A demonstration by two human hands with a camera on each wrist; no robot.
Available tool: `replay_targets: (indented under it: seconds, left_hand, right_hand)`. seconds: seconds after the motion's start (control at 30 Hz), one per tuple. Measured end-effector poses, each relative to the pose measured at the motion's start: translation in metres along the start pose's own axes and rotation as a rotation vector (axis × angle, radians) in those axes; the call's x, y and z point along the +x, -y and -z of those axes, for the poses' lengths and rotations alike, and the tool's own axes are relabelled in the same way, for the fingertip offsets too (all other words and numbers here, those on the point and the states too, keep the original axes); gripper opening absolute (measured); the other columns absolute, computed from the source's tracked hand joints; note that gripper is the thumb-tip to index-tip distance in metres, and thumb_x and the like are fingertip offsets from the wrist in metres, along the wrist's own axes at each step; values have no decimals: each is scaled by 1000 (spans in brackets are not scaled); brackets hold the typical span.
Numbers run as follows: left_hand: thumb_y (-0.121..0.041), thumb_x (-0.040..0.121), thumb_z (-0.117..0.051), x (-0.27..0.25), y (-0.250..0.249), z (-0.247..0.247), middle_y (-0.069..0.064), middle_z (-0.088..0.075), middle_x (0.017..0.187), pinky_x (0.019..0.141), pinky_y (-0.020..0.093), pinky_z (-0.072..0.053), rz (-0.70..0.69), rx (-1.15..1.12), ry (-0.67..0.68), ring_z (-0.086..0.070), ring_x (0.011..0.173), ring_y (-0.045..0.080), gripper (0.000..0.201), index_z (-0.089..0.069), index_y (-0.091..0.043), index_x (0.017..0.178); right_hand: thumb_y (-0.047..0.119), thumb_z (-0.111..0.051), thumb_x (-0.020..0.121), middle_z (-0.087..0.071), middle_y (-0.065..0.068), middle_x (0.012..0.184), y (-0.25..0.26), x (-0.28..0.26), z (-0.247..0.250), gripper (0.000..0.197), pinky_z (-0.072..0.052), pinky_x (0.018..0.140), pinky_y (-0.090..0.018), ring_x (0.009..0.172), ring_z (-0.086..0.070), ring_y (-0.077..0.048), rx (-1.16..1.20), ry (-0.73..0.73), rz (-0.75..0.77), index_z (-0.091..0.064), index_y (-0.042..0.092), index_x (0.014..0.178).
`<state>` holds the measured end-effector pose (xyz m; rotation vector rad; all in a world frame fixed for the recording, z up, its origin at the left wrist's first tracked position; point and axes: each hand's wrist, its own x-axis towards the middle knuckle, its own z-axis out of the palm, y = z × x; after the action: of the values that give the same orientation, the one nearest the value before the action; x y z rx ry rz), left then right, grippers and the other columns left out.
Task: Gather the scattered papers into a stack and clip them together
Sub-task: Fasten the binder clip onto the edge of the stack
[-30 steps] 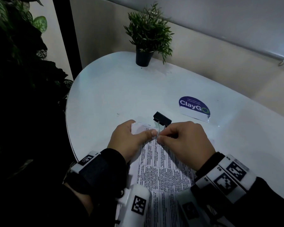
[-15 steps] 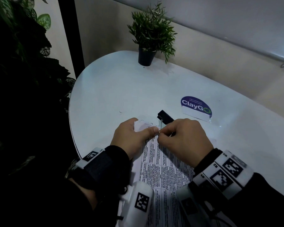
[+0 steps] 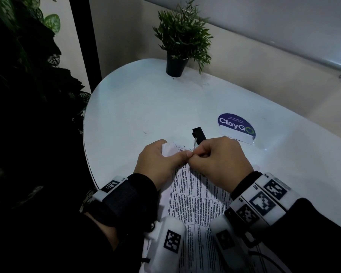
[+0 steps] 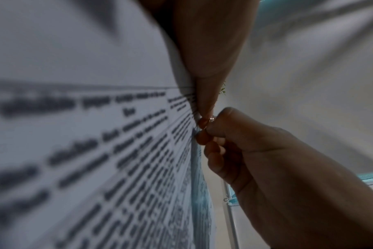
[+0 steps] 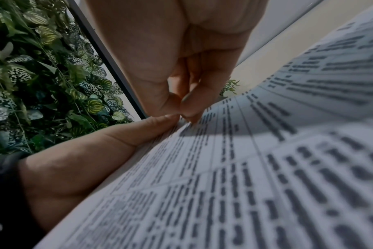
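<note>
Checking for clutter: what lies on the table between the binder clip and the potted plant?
Nothing: in the head view, bare white table separates binder clip and potted plant.

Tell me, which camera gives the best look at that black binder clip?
The head view: the black binder clip stands clear against the white table, its wire handle pinched by the right hand. The left wrist view shows only a glint of wire at the fingertips; the right wrist view hides it behind fingers.

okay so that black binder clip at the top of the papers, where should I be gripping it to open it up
Grip the binder clip by its wire handles, not the black body. They point back toward you over the papers, so come from the near side and squeeze them. The right hand already pinches there, and the left hand grips the top corner.
</note>
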<state>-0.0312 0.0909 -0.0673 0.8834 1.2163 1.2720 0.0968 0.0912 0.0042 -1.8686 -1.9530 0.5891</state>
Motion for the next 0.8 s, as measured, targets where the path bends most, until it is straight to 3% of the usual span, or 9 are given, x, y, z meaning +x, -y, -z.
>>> replay_targets:
  seconds: [0.1,0.27,0.5,0.63,0.8]
  left_hand:
    - [-35,49,-85,-1,-2,0,13,-70,69,74,59,-55,-7,24,-2,-64,65,25,31,-65,-15,63]
    - [-42,45,-84,1,1,-1,21,-72,80,75,64,-53,-13,22,-15,-68,81,45,47,-65,-9,73]
    - [-42,44,-84,0,0,-1,22,-71,79,75,64,-53,1,31,-22,-70,79,41,39,-67,-16,67]
    - [-41,46,-84,0,0,-2,19,-73,79,76,62,-54,-3,40,-22,-69,82,44,44,-67,-11,72]
    - [-33,56,-79,-2,-4,-1,9,-73,71,71,48,-57,-39,105,-45,-67,66,26,31,-66,-10,72]
  right_hand:
    - [22,-69,70,-63,4,56,1,1,-1,11,-47,55,-22,58,-60,-13,-24,-2,4,-67,18,61]
    - [24,-69,71,-64,3,58,3,2,-1,10,-47,56,-22,59,-61,-12,-51,17,12,-68,19,63]
    - [24,-68,72,-65,4,61,3,3,-2,10,-47,57,-22,63,-61,-12,-70,7,35,-67,21,62]
    - [25,-67,71,-62,6,60,2,2,-3,11,-46,59,-22,64,-60,-12,-82,-23,57,-65,23,60]
    - [29,-69,69,-61,7,55,4,-4,4,15,-42,56,-22,59,-57,-8,-63,-129,89,-62,22,58]
